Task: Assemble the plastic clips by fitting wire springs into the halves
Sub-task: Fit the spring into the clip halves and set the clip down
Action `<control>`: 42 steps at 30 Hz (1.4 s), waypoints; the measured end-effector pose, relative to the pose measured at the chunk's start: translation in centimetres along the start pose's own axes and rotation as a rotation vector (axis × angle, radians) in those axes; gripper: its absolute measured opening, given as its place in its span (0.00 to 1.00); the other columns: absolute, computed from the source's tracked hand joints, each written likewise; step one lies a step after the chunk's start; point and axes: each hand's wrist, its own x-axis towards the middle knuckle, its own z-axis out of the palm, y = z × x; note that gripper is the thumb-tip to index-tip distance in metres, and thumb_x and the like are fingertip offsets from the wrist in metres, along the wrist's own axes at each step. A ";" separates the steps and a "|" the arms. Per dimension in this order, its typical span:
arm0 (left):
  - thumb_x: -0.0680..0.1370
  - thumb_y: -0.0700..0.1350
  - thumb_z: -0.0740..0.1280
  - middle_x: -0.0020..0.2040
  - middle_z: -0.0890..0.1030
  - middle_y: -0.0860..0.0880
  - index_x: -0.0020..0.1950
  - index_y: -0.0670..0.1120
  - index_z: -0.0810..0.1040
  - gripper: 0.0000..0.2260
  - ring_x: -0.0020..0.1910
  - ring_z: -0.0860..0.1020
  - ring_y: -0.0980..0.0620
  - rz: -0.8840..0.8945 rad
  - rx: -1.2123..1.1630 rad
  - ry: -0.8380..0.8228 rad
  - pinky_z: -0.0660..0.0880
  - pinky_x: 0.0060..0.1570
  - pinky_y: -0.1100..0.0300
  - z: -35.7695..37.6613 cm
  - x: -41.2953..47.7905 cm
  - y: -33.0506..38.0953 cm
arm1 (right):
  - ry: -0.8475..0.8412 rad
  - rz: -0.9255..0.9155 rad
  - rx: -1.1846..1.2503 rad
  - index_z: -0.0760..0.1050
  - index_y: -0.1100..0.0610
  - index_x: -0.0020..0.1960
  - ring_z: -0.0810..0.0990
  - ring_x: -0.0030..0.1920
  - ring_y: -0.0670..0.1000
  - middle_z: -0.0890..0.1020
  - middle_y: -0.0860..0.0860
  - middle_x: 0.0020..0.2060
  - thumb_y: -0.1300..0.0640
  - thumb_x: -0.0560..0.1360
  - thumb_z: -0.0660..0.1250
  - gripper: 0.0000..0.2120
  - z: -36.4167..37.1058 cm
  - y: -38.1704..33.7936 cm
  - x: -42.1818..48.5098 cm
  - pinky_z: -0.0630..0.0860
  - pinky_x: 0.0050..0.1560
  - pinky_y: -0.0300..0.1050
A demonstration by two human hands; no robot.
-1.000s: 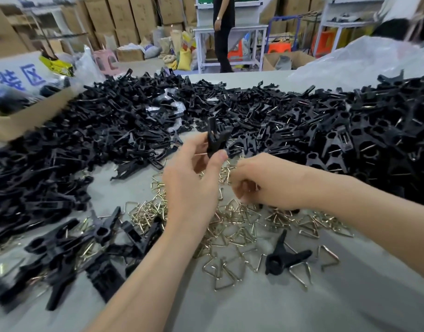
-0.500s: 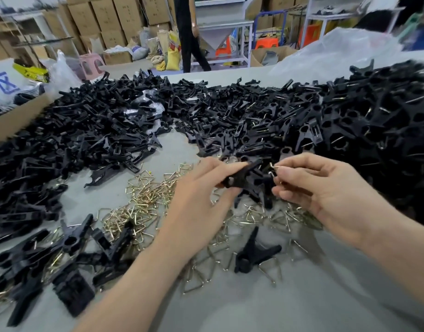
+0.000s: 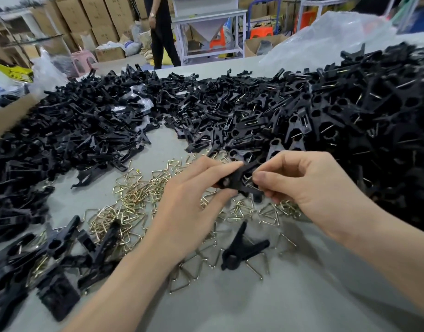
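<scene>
Both hands meet above the middle of the grey table top [image 3: 254, 305], holding one black plastic clip [image 3: 238, 179] between them, clear of the surface. The left hand [image 3: 189, 207] pinches the clip's left end, thumb underneath and fingers curled over the top. The right hand [image 3: 309, 188] has its fingers curled in, with thumb and forefinger nipping the clip's right side. A thin glint of wire [image 3: 247, 180] shows at those fingertips (cannot tell if it is seated in the clip or just pressed against it).

Directly below the hands lies a loose scatter of brass-coloured bent wire springs [image 3: 134, 197], spreading left and toward the viewer. A single black clip [image 3: 242, 250] lies among the nearer springs, just below the hands. At lower left is a small cluster of larger black clips [image 3: 57, 245], mixed with springs.

A wide drift of black plastic clip halves [image 3: 98, 130] covers the left and far side of the table. On the right is a tall heap of black clips with wire showing [image 3: 374, 111]. A clear plastic bag [image 3: 330, 34] sits behind that heap, and a brown cardboard box edge [image 3: 7, 116] is at far left.

Background: a person in dark clothes [image 3: 162, 32] stands, with stacked cardboard cartons [image 3: 98, 15] and a pink plastic stool [image 3: 82, 58].
</scene>
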 end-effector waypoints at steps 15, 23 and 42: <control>0.73 0.41 0.70 0.47 0.80 0.50 0.62 0.45 0.79 0.17 0.45 0.76 0.58 0.042 0.022 -0.029 0.71 0.50 0.69 0.0 -0.1 -0.1 | 0.056 -0.030 -0.039 0.79 0.59 0.39 0.78 0.27 0.49 0.83 0.57 0.30 0.60 0.62 0.77 0.09 0.1 -0.5 -0.6 0.75 0.29 0.35; 0.73 0.43 0.71 0.46 0.82 0.52 0.60 0.45 0.81 0.15 0.45 0.77 0.60 0.042 -0.042 -0.010 0.73 0.49 0.70 0.3 -0.1 0.3 | -0.191 0.247 0.426 0.79 0.58 0.40 0.78 0.32 0.46 0.81 0.52 0.33 0.55 0.58 0.73 0.12 -0.1 -0.4 0.0 0.76 0.31 0.35; 0.72 0.42 0.70 0.49 0.76 0.56 0.56 0.54 0.79 0.14 0.52 0.75 0.58 -0.091 -0.295 -0.085 0.70 0.53 0.69 0.3 -0.2 1.0 | -0.438 0.423 0.699 0.84 0.59 0.47 0.85 0.43 0.55 0.84 0.58 0.44 0.49 0.54 0.82 0.25 0.3 0.4 -0.5 0.81 0.46 0.48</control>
